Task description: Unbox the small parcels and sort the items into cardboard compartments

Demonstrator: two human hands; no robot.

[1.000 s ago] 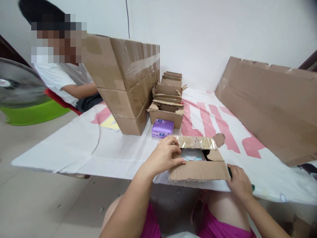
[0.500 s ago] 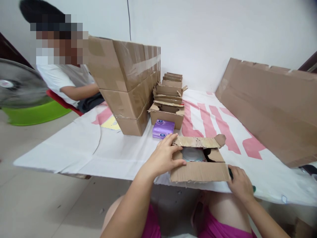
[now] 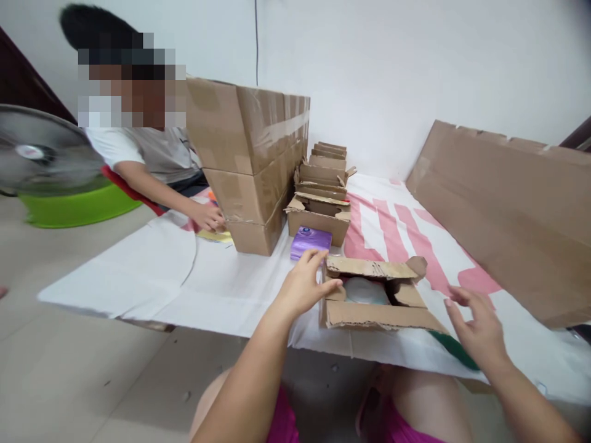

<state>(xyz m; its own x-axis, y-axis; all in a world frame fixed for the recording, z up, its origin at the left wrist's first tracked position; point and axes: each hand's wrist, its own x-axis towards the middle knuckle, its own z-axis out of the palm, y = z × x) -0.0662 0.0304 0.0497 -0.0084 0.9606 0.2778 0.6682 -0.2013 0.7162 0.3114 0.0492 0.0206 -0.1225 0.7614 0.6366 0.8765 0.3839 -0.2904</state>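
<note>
An open cardboard box (image 3: 383, 315) lies at the near edge of the cloth-covered table, its flaps up and a pale, rounded item (image 3: 366, 290) showing inside. My left hand (image 3: 305, 284) is at the box's left side, fingers apart, with the fingertips at the flaps. To the right of the box, my right hand (image 3: 480, 326) hovers apart from it with fingers spread and nothing in them. A dark green object (image 3: 455, 349) lies on the table between the box and my right hand. Just beyond my left hand sits a purple tissue pack (image 3: 310, 242).
Taped cartons (image 3: 240, 184) are stacked at the left, beside a row of opened boxes (image 3: 318, 220). A large cardboard sheet (image 3: 503, 215) leans at the right. Behind the stack a person's hand (image 3: 209, 216) rests on the table, near a fan (image 3: 41, 154).
My right hand has left the box's right side and moved right, opening. The near flap has tipped outward. The other person's hand has come onto the table.
</note>
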